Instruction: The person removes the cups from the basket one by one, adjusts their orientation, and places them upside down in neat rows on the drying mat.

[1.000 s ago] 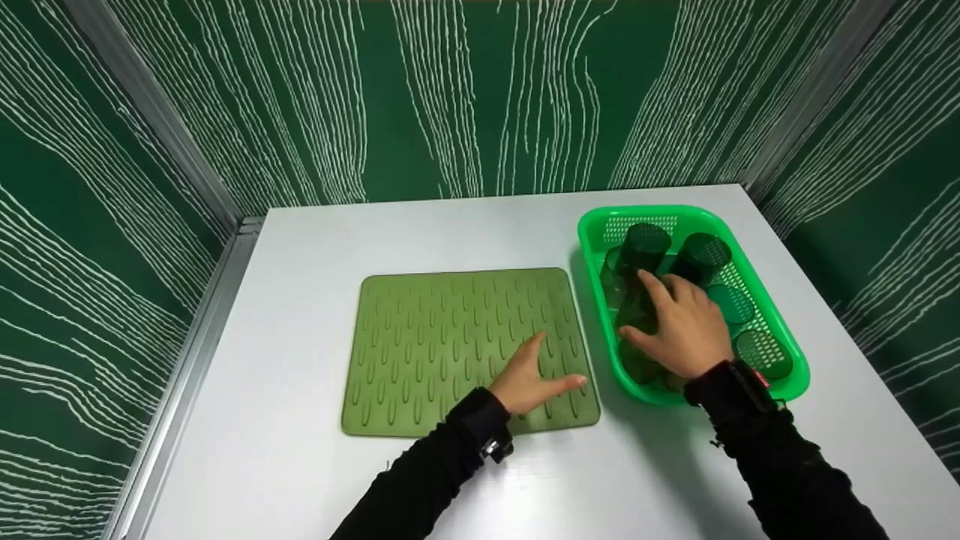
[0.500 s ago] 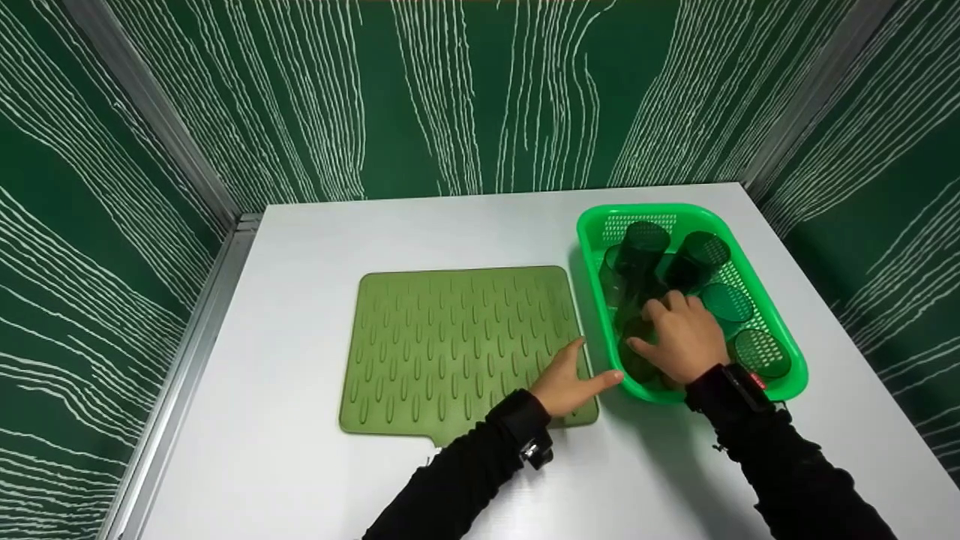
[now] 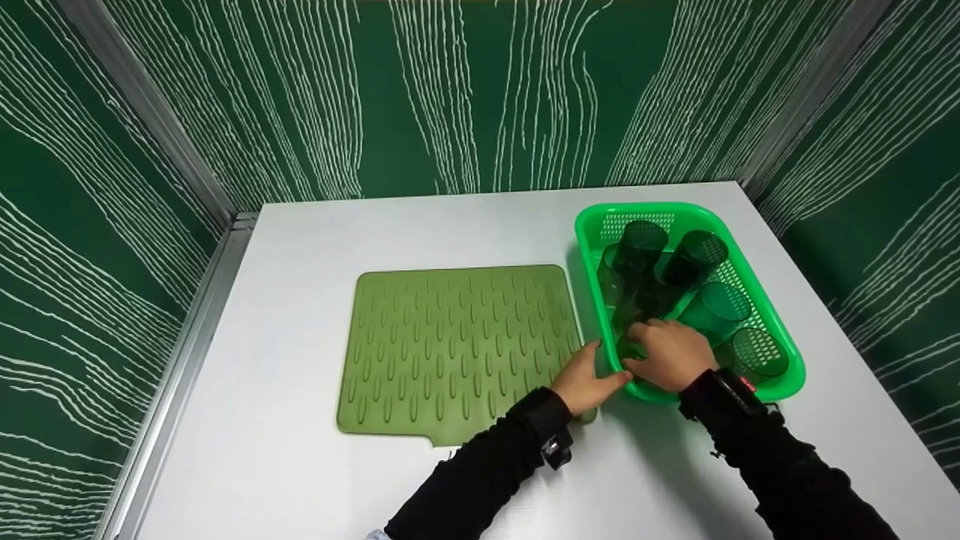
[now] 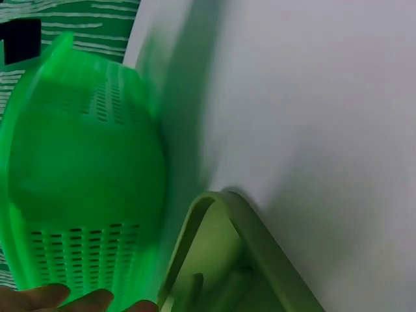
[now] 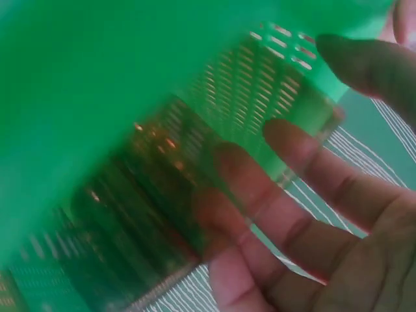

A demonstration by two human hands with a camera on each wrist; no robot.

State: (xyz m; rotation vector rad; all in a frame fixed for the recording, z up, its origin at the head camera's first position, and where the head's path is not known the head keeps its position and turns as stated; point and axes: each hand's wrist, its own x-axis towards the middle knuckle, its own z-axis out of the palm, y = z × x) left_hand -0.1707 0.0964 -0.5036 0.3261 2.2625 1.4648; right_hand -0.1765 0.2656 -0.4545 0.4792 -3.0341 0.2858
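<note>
A bright green plastic basket (image 3: 787,390) holds several tinted, see-through tumblers. My right hand (image 3: 671,356) is down inside its near left part, fingers bent around a greenish see-through tumbler (image 5: 312,110). In the right wrist view, the fingertips show through the tumbler's wall, with the thumb on the other side. My left hand (image 3: 589,381) has its thumb and fingers spread at the basket's left rim, the thumb touching or very near it. Dark tumblers (image 3: 697,255) stand at the back, a teal tumbler (image 3: 724,304) and a pale green tumbler (image 3: 759,352) to the right.
An olive-green ribbed mat (image 3: 457,345) lies on the white table (image 3: 300,315), left of the basket. Its right edge is close to the basket's left wall. Green walls (image 3: 487,97) with white lines enclose the table at the back and sides.
My left hand has moved right, from over the mat to the basket's rim. My right hand has gone lower and nearer in the basket, its fingers bending in around the tumbler.
</note>
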